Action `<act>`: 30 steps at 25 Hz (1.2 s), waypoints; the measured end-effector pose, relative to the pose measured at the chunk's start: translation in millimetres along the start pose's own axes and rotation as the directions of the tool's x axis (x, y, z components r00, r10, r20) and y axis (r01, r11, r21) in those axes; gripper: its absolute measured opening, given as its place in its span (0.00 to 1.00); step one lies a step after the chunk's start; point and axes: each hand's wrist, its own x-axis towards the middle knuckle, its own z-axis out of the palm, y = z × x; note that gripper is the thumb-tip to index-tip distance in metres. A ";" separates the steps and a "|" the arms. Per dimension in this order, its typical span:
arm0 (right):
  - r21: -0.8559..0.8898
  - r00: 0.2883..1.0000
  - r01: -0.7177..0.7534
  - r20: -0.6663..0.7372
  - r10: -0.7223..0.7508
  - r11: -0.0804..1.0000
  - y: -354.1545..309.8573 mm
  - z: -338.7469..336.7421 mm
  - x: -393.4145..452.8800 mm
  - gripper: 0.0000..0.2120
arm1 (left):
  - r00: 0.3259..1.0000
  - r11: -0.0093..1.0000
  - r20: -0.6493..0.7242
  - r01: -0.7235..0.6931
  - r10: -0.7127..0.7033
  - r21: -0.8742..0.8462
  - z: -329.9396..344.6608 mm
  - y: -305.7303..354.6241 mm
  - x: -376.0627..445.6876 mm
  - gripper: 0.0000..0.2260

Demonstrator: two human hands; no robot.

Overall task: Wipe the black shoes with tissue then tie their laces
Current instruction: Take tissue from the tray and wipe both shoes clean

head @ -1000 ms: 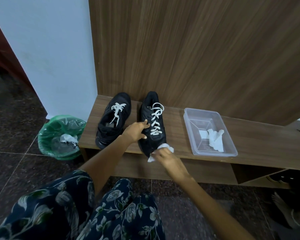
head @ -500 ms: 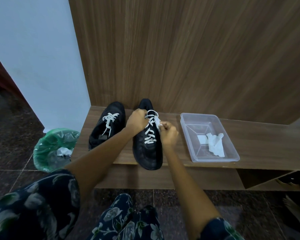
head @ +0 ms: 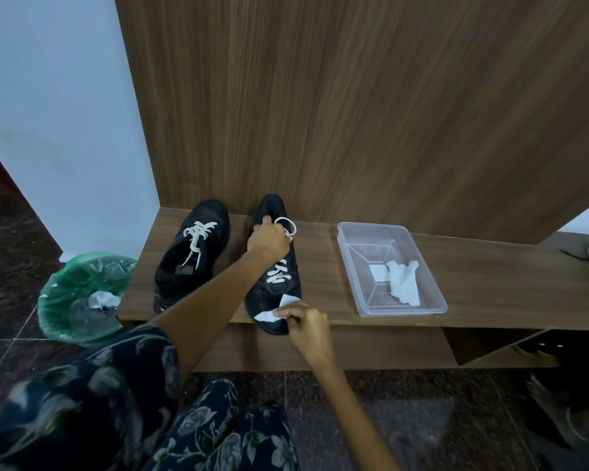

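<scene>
Two black shoes with white laces stand side by side on a wooden bench (head: pixel 320 273). The left shoe (head: pixel 191 253) is untouched, its laces loose. My left hand (head: pixel 267 241) grips the right shoe (head: pixel 274 287) at its tongue and upper laces, near the heel opening. My right hand (head: pixel 306 322) pinches a white tissue (head: pixel 276 309) pressed against the toe of that shoe, which overhangs the bench's front edge.
A clear plastic tray (head: pixel 351 266) with more white tissue (head: pixel 403 283) sits to the right of the shoes. A green-lined waste bin (head: pixel 79 297) with used tissue stands on the dark floor at left. A wood panel rises behind the bench. Other shoes lie at far right.
My right hand has dropped from the laces down to the toe of the right shoe with the tissue. My left hand has stayed at the top of the shoe.
</scene>
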 end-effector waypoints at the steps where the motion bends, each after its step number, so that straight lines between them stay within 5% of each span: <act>1: 0.094 0.999 -0.053 0.009 0.052 0.994 -1.9 -2.8 -0.9 0.16 | 1.000 0.999 -0.004 0.025 -0.025 0.033 3.0 7.1 -1.2 0.18; 5: 0.311 0.993 -0.113 0.069 0.096 0.944 -10.6 0.4 -13.6 0.13 | 0.993 0.990 -0.090 0.067 -0.078 -0.121 14.7 13.5 -5.9 0.13; 9: 0.544 0.911 -0.249 -0.150 0.385 0.801 3.6 -9.5 -4.6 0.16 | 0.993 0.933 -0.120 -0.030 -0.014 -0.357 18.6 -7.3 -22.0 0.01; 12: 0.667 0.836 -0.248 -0.219 0.504 0.702 9.3 -29.1 25.5 0.17 | 1.000 0.851 -0.019 0.001 -0.013 -0.525 4.9 -25.6 -24.9 0.11; 16: 0.561 0.865 -0.248 -0.239 0.441 0.790 -7.6 -25.7 72.0 0.14 | 0.986 0.872 0.166 0.093 -0.014 -0.480 -6.8 -28.9 -20.6 0.12; 19: 0.299 0.868 -0.275 -0.332 0.369 0.914 -34.1 -9.7 82.3 0.14 | 0.977 0.839 0.207 0.151 -0.046 -0.523 -10.8 -35.2 -7.6 0.12; 24: -0.189 0.968 0.077 -0.220 -0.119 0.979 -57.4 27.5 26.7 0.15 | 0.956 0.752 0.289 0.223 -0.045 -0.620 -12.3 -47.5 2.9 0.11; 27: -0.154 0.990 -0.008 -0.138 -0.013 0.988 -52.2 -1.9 47.7 0.15 | 0.957 0.758 0.288 0.218 -0.041 -0.615 -11.5 -46.9 3.0 0.10; 30: -0.137 0.959 -0.109 -0.276 0.068 0.985 -53.2 -16.0 75.9 0.18 | 0.972 0.796 0.223 0.192 -0.074 -0.574 -11.8 -46.1 -1.8 0.04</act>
